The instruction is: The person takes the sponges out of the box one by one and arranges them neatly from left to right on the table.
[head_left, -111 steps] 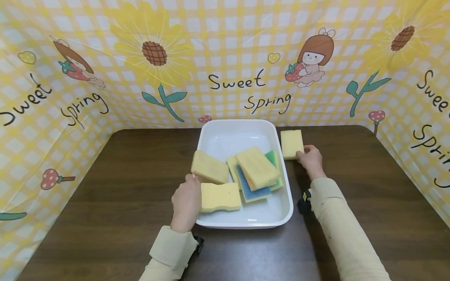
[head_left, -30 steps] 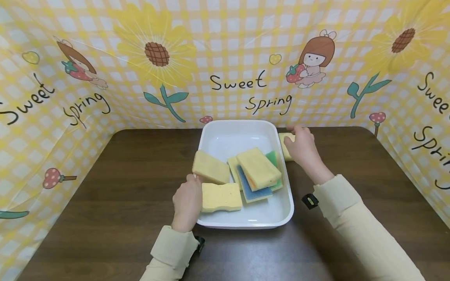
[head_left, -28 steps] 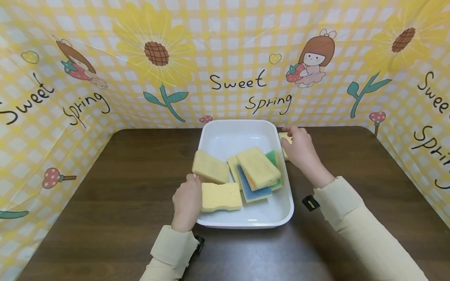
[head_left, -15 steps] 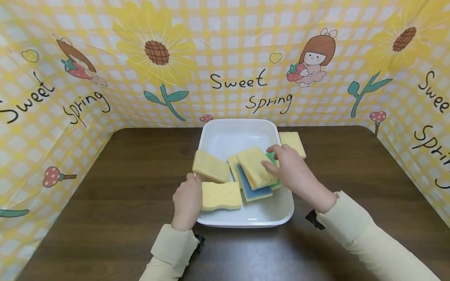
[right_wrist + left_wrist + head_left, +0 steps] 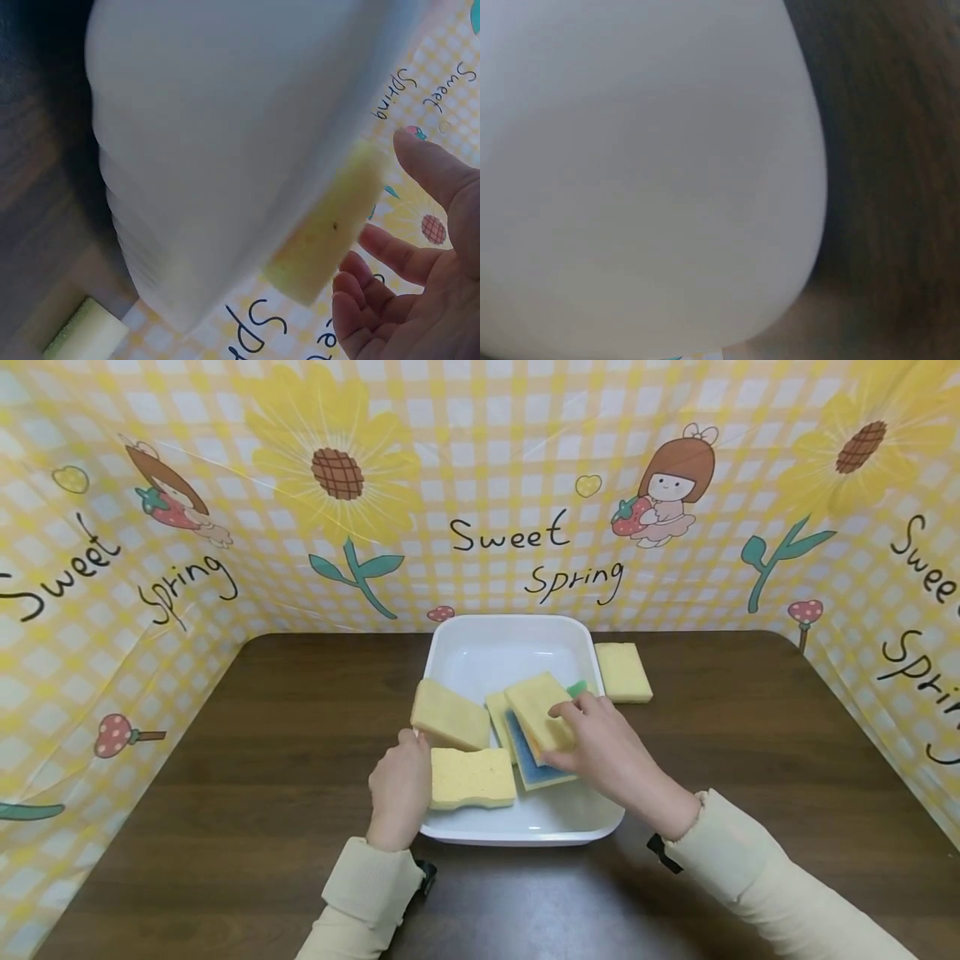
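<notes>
My left hand (image 5: 400, 793) grips the left rim of a white plastic basin (image 5: 510, 647); the left wrist view has only the basin's outer wall (image 5: 667, 180). Above the pile in the basin, my right hand (image 5: 607, 752) reaches over the top yellow sponge (image 5: 534, 700), thumb and fingers spread. In the right wrist view its fingers (image 5: 397, 255) curve loosely beside that sponge (image 5: 330, 229), apart from it. Beneath lie a blue-backed sponge (image 5: 534, 770) and a green-backed one (image 5: 577, 688), partly hidden by the hand.
One yellow sponge (image 5: 623, 673) lies on the brown table (image 5: 750, 760), just right of the basin. Within the basin, a sponge (image 5: 452, 714) leans on the left rim and a wavy-edged sponge (image 5: 472, 778) lies in front of it. A printed cloth (image 5: 502, 485) encloses the back and sides.
My right hand has let go of the sponge on the table and moved left and nearer, over the basin's pile. The left hand stays at the rim.
</notes>
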